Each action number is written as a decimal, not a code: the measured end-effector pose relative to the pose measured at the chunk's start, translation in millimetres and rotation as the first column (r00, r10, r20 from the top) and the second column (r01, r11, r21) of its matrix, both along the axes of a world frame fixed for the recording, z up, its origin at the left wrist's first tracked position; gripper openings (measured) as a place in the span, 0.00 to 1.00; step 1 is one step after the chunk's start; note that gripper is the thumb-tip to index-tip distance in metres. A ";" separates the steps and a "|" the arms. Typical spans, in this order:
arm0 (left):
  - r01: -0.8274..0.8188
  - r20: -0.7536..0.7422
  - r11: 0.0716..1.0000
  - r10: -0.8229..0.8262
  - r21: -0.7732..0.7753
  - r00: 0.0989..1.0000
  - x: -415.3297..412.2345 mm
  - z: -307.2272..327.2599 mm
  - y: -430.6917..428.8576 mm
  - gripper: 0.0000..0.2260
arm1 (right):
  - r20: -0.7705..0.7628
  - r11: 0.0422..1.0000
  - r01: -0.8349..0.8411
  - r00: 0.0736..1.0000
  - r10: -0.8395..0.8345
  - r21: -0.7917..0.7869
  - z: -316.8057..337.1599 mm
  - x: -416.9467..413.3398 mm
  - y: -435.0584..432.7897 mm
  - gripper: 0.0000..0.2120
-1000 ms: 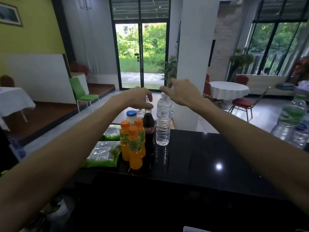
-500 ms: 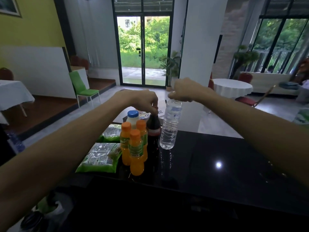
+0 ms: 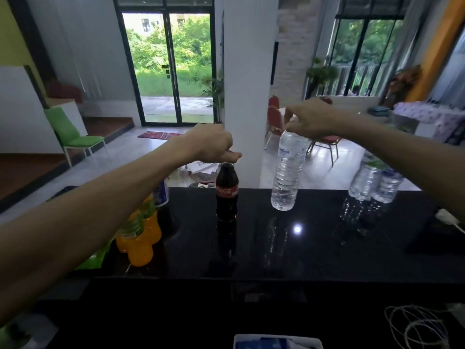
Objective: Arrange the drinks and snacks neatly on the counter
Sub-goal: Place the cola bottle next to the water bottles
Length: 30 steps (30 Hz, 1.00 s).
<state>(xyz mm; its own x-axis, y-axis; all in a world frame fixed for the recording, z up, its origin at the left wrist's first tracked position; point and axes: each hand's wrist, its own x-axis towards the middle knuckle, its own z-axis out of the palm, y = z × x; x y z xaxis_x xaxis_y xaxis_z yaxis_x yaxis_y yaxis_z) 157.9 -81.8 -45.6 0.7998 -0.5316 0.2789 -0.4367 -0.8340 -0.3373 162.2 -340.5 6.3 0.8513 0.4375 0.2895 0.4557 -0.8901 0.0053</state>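
My left hand point(image 3: 214, 146) grips the cap of a dark cola bottle point(image 3: 227, 195), which stands upright on the glossy black counter point(image 3: 314, 248). My right hand point(image 3: 310, 122) holds a clear water bottle point(image 3: 288, 172) by its top, tilted, its base at the counter's far edge. Orange juice bottles point(image 3: 141, 238) and a blue-capped white bottle point(image 3: 161, 195) cluster at the left, partly hidden behind my left forearm. A green snack packet point(image 3: 94, 259) peeks out below that arm.
Two more water bottles point(image 3: 375, 182) stand at the counter's far right. A white plug and cable point(image 3: 449, 219) lie at the right edge. Coiled wire point(image 3: 417, 326) and a white box point(image 3: 276, 342) sit below the counter front. A white pillar point(image 3: 247, 84) rises behind.
Both hands have moved right with their bottles. The cola bottle now stands apart from the orange cluster, and the water bottle has travelled further right, toward the other water bottles.
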 end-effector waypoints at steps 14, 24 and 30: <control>0.026 -0.061 0.926 -0.053 -0.378 0.997 60.0 3.7 -203.1 0.25 | 0.106 1.000 0.031 0.994 -0.031 0.003 -8.2 42.2 -165.4 0.06; -0.019 -0.061 0.894 -0.010 -0.448 0.998 92.6 -7.4 -255.3 0.24 | 0.060 1.000 0.001 0.998 0.000 -0.030 -32.6 79.7 -202.2 0.08; -0.029 -0.054 0.896 0.006 -0.443 0.999 104.5 -20.4 -263.2 0.25 | 0.028 0.999 -0.034 0.999 0.034 0.012 -41.8 89.0 -203.9 0.06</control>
<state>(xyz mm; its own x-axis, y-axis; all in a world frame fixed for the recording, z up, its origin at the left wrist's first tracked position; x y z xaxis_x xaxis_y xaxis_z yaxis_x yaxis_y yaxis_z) 262.5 -345.0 -65.9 0.8268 -0.3476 0.4421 -0.4271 -0.8996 0.0914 251.2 -544.5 -35.5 0.8274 0.4624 0.3187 0.4858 -0.8741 0.0070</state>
